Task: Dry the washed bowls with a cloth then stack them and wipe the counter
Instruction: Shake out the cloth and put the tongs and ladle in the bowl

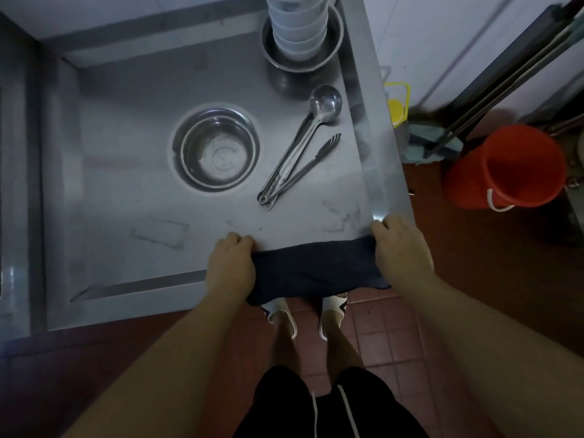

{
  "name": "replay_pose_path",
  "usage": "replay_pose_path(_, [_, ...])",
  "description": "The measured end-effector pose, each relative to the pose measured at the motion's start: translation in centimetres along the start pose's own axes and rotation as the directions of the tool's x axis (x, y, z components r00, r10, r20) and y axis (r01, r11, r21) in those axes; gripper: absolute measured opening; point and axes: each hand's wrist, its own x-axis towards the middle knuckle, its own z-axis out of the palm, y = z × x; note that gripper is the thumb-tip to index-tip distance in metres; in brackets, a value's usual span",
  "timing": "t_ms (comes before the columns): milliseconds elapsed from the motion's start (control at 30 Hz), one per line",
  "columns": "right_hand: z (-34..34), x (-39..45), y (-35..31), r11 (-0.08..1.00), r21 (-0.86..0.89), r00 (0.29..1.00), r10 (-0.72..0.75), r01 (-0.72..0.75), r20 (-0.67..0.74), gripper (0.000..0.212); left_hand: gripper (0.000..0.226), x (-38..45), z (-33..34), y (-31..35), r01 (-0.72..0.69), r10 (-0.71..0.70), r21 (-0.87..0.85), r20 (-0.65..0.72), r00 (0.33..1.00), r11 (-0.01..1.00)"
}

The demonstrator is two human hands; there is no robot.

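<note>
Our left hand (232, 263) and right hand (398, 248) are each gripping an end of the dark cloth (316, 270), fingers curled over it, stretching it along the counter's (142, 200) near edge; its long axis is running left to right between them. We are judging the wipe will push away from us, toward the ladle and tongs (300, 153), steel bowl (218, 150) and stacked bowls (297, 23).

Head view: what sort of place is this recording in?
Probably a working kitchen's wash-up area: a stainless steel counter holding stacked white bowls and a ladle, with a red bucket on the tiled floor.
</note>
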Motion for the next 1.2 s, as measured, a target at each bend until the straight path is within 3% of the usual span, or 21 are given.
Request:
replay_pose_path(100, [0.4,-0.4,-0.5,0.995,0.060,0.993,-0.081,0.076,0.087,0.016,0.038,-0.5,-0.1,0.1,-0.100,0.099,0.006,0.119,0.988,0.995])
replay_pose_path(300, [-0.7,-1.3,-0.9,0.990,0.107,0.983,-0.112,0.096,0.145,0.032,0.040,-2.4,-2.4,0.8,-0.116,0.106,0.028,0.240,0.965,0.993])
replay_pose_path(733, [-7.4,3.0,-4.1,0.973,0.226,0.997,-0.054,0.040,0.057,0.035,0.046,1.1,-9.3,4.7,-0.105,0.100,0.063,0.074,0.992,0.992])
replay_pose_path(900, [-7.2,6.1,-5.8,0.968,0.240,0.994,0.056,-0.077,0.093,0.038,0.038,7.0,-10.3,6.6,-0.162,0.162,-0.005,0.038,0.986,0.987])
replay_pose_path(1200, [-4.3,10.6,-7.8,0.831,0.406,0.923,0.309,-0.380,0.231,0.038,0.071,15.0,-8.5,9.5,-0.251,0.238,0.092,0.133,0.962,0.964])
